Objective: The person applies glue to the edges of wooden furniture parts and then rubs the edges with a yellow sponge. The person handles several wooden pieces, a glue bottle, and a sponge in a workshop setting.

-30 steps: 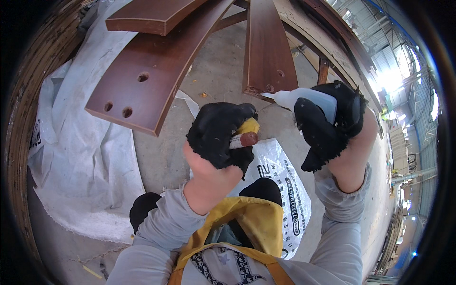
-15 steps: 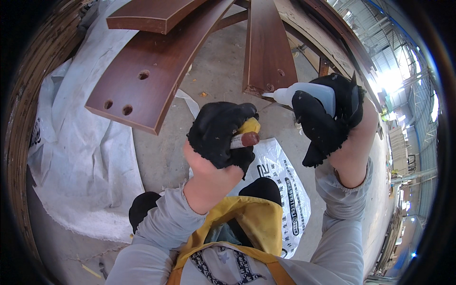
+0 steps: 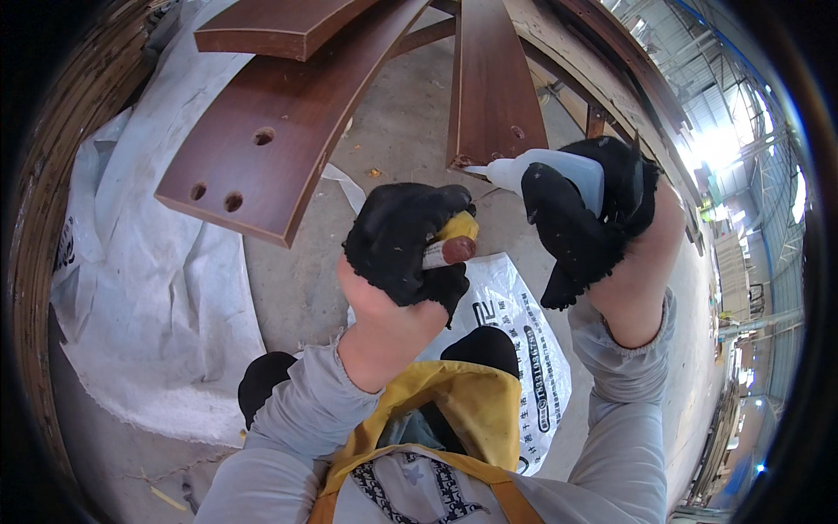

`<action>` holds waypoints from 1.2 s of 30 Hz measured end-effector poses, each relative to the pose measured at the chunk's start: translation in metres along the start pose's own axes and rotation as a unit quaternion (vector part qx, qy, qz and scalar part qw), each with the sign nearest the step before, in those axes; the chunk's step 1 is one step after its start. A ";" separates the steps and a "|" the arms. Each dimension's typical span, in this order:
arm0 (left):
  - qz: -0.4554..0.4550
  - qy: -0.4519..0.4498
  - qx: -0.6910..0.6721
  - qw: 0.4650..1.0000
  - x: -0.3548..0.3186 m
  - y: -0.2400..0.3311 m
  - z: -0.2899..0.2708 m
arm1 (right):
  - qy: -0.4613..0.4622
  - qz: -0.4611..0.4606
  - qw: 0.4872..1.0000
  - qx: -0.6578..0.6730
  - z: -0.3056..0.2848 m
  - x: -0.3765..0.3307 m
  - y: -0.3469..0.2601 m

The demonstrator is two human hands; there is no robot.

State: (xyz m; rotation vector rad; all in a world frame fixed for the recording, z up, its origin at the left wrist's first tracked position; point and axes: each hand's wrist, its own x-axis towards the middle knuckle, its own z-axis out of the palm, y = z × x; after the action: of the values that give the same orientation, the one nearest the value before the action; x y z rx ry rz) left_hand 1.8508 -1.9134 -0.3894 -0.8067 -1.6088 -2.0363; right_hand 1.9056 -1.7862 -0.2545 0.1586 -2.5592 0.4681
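Note:
My right hand (image 3: 580, 231), in a black glove, is wrapped round a translucent white squeeze bottle (image 3: 567, 168). The bottle lies nearly level, its thin nozzle at the near end of a narrow reddish-brown board (image 3: 496, 96). A dark, pointed strip (image 3: 636, 166) sticks up beside that hand; I cannot tell what it is. My left hand (image 3: 388, 236), also gloved, is closed round a short white stick with a reddish-brown tip (image 3: 458, 251). Something yellow (image 3: 460, 227) shows in the same grip, its kind unclear.
At the left, a wide brown board (image 3: 253, 166) with three holes juts toward me, another board (image 3: 279, 28) above it. White sheeting (image 3: 166, 306) covers floor at the left. A printed plastic bag (image 3: 532, 375) lies below my hands. More boards on a frame (image 3: 595, 122) stand at the right.
My right hand has shifted slightly left with the squeeze bottle, carrying its nozzle leftward along the narrow board's end. The left hand has hardly moved.

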 end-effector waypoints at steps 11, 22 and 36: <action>0.045 -0.037 0.060 0.997 0.003 0.007 -0.006 | 0.037 0.072 0.997 0.004 -0.012 -0.004 -0.002; 0.061 -0.052 0.065 0.995 0.008 0.001 -0.013 | -0.046 0.105 0.993 0.012 -0.027 0.012 -0.005; 0.113 -0.121 0.079 0.983 0.008 -0.009 -0.021 | -0.073 0.154 0.985 -0.042 -0.032 0.023 -0.020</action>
State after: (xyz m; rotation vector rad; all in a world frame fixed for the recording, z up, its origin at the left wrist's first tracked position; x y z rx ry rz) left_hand 1.8354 -1.9310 -0.3942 -1.1568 -1.6925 -1.6827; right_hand 1.9057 -1.7934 -0.2110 -0.2455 -2.7543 0.4766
